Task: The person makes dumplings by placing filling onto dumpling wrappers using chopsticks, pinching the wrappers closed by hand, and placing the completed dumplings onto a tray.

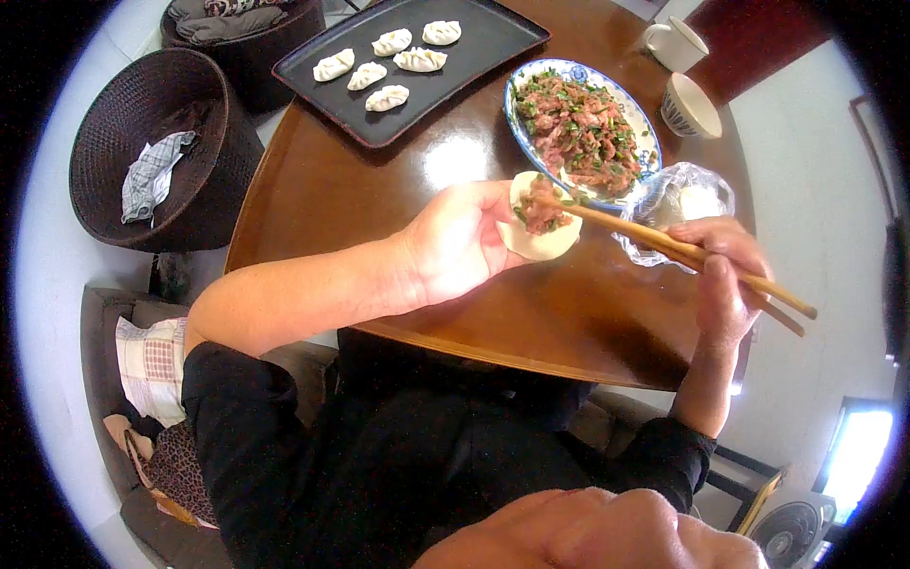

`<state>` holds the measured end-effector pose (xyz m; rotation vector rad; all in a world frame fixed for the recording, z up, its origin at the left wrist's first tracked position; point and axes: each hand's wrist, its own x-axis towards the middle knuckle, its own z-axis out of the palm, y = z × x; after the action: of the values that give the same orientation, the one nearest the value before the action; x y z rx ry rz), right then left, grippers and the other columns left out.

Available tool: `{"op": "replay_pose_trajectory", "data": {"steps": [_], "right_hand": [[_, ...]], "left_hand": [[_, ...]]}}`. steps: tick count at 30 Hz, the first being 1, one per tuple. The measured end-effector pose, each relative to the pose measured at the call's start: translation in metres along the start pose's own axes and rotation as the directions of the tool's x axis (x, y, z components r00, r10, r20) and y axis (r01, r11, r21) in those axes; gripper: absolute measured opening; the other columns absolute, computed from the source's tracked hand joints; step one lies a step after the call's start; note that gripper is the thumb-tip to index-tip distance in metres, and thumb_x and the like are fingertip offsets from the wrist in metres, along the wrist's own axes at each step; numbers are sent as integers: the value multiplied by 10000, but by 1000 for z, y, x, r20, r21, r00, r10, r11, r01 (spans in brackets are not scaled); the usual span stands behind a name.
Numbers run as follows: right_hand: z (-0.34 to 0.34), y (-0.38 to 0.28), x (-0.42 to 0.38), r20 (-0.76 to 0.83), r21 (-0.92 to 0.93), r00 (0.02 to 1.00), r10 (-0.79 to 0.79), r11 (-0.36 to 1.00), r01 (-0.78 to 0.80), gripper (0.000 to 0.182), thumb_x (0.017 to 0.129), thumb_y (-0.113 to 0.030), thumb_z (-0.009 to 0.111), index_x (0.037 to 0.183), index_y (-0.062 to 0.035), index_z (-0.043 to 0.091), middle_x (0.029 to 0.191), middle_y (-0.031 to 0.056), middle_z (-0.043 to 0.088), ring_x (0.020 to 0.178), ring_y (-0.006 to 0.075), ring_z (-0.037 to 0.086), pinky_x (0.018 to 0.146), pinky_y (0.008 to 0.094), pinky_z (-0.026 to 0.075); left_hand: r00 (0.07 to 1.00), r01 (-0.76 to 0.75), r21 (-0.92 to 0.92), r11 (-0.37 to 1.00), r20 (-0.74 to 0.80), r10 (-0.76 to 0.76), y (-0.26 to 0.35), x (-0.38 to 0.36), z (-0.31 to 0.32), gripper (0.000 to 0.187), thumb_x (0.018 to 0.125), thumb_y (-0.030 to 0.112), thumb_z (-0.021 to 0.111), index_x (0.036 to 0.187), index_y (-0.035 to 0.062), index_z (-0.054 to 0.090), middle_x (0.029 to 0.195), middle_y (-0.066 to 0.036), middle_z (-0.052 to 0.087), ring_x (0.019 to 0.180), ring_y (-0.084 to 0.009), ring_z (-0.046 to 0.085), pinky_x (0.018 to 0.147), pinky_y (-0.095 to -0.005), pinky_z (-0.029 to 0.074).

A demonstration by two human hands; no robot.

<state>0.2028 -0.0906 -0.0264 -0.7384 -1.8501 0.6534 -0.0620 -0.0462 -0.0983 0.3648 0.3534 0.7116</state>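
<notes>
My left hand (464,242) holds a round dumpling wrapper (542,245) flat on its fingers, the thumb over the near edge. On the wrapper lies a lump of meat filling (542,209) flecked with green. In my right hand (725,270) is a pair of chopsticks (654,239), their tips touching the filling. Just beyond both hands sits an oval blue-and-white plate (513,121) heaped with the same minced filling (583,133). A clear plastic bag (706,185) with something pale inside lies beside the plate, partly behind the chopsticks and right hand.
A dark tray (379,128) at the far left of the brown table (313,204) carries several folded dumplings (420,60). A white mug (676,45) and a small bowl (690,106) stand at the back right. Left of the table is a woven basket (100,180) with a cloth inside.
</notes>
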Motion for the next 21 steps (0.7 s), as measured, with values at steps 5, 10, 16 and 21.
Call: {"op": "replay_pose_trajectory", "data": {"steps": [5, 10, 16, 21], "right_hand": [[-7, 8, -4, -130, 99, 991, 30, 995, -17, 160, 898, -126, 570, 998, -4, 600, 921, 253, 655, 868, 342, 647, 779, 451, 533], [-16, 11, -4, -238, 176, 968, 86, 983, -44, 192, 910, -149, 572, 1040, -8, 583, 926, 265, 643, 895, 341, 632, 788, 452, 531], [-14, 13, -4, -175, 168, 984, 43, 986, -13, 155, 897, -113, 558, 1005, -11, 604, 936, 251, 650, 886, 334, 638, 784, 447, 538], [3, 1, 2, -49, 86, 988, 146, 986, -142, 136, 866, -82, 585, 973, -10, 628, 941, 223, 668, 894, 306, 648, 800, 423, 531]], "left_hand": [[1000, 9, -8, 1000, 22, -9, -1, -1, -1, 485, 854, 76, 410, 1322, -50, 409, 1278, -179, 546, 1181, -272, 551, 1046, -393, 422], [1000, 9, 7, 1000, 7, -9, -1, 1, -1, 528, 807, 58, 392, 1324, -49, 400, 1279, -172, 545, 1178, -272, 551, 1044, -394, 423], [999, -23, 29, 999, 26, 22, 1, 0, 1, 515, 812, 59, 399, 1317, -40, 412, 1272, -171, 548, 1174, -270, 552, 1043, -396, 421], [997, -54, -3, 999, 62, 54, 0, 2, 1, 509, 821, 70, 421, 1318, -42, 417, 1266, -177, 549, 1175, -291, 549, 1056, -396, 409]]}}
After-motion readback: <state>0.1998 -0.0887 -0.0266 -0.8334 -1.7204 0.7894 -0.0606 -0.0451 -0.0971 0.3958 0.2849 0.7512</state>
